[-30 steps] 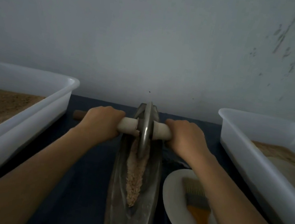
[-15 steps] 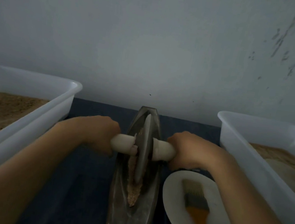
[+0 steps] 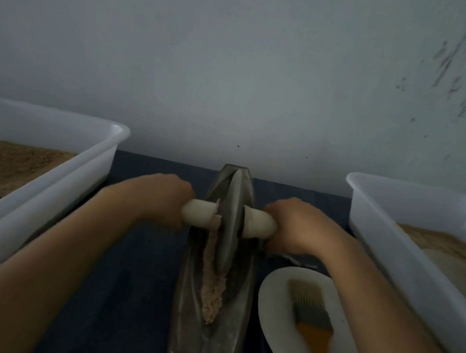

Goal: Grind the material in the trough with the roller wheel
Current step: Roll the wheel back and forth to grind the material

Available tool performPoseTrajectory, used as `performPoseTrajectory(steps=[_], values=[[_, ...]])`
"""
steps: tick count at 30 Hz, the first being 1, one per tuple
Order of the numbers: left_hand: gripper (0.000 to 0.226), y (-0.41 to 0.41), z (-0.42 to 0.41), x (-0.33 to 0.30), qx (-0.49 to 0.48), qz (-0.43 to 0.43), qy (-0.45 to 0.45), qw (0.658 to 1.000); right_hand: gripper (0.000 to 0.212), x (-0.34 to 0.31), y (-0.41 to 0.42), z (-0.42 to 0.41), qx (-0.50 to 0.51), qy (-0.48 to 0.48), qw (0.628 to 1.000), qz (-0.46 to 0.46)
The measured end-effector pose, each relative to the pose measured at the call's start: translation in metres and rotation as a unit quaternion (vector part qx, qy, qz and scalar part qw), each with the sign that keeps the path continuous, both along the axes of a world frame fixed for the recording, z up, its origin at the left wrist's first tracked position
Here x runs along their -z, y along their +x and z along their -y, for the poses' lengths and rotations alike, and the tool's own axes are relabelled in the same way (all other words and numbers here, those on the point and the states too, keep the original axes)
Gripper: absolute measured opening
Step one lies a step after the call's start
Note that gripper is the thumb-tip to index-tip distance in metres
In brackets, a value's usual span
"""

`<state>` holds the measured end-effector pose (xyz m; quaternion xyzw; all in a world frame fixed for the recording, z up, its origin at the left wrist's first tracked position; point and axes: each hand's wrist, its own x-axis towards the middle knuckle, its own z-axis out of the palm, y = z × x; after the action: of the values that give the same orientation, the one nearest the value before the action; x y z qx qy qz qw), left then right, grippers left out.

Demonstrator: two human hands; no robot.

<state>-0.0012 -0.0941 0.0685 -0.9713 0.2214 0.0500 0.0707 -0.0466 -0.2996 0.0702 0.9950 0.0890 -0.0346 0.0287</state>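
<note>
Grinding is under way and, by my judgement, somewhere in the middle rather than near its end. Both hands sit on the pale axle handle (image 3: 259,225) that runs through the roller wheel (image 3: 232,221): the left hand (image 3: 163,198) grips the left end and the right hand (image 3: 293,229) grips the right end, fingers curled round the handle on each side (the fingertips themselves are hidden beneath, so how tightly they clamp I cannot tell). The wheel stands upright on its edge in the groove of the metal trough (image 3: 206,349), over the far half of the trough's length.

The material (image 3: 211,291) lies as a narrow brownish strip along the bottom of the groove, reaching from beside the wheel towards the near end of the trough. It looks clumped and coarse in the near part, and a little clings to the left face of the wheel near the axle, so more passes seem needed; the dim light does not allow any judgement of how fine it is.

On the dark bench (image 3: 134,297), a white plate (image 3: 275,317) carrying a brush (image 3: 313,322) with an orange handle lies just right of the trough, presumably for sweeping out the powder later. A white left tub (image 3: 90,162) and a white right tub (image 3: 399,220), each holding brown granular stuff, stand either side.
</note>
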Motion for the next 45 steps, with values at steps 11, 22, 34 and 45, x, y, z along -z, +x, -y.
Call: performPoseTrajectory(steps=[11, 22, 34, 45], values=[[0.024, 0.019, 0.003, 0.036, 0.028, 0.304, -0.124, 0.944, 0.012, 0.036, 0.025, 0.009, -0.006, 0.006, 0.958, 0.286], [0.032, -0.019, -0.008, -0.009, 0.020, -0.092, 0.021, 0.995, 0.024, -0.012, -0.017, -0.007, -0.029, -0.039, 0.995, -0.088], [0.012, -0.009, -0.011, -0.003, 0.024, -0.114, -0.037, 0.992, 0.019, -0.007, -0.007, -0.011, 0.007, -0.073, 0.996, -0.054], [0.024, 0.016, 0.005, 0.039, 0.027, 0.317, -0.147, 0.937, 0.010, 0.029, 0.025, 0.008, 0.006, 0.001, 0.965, 0.263]])
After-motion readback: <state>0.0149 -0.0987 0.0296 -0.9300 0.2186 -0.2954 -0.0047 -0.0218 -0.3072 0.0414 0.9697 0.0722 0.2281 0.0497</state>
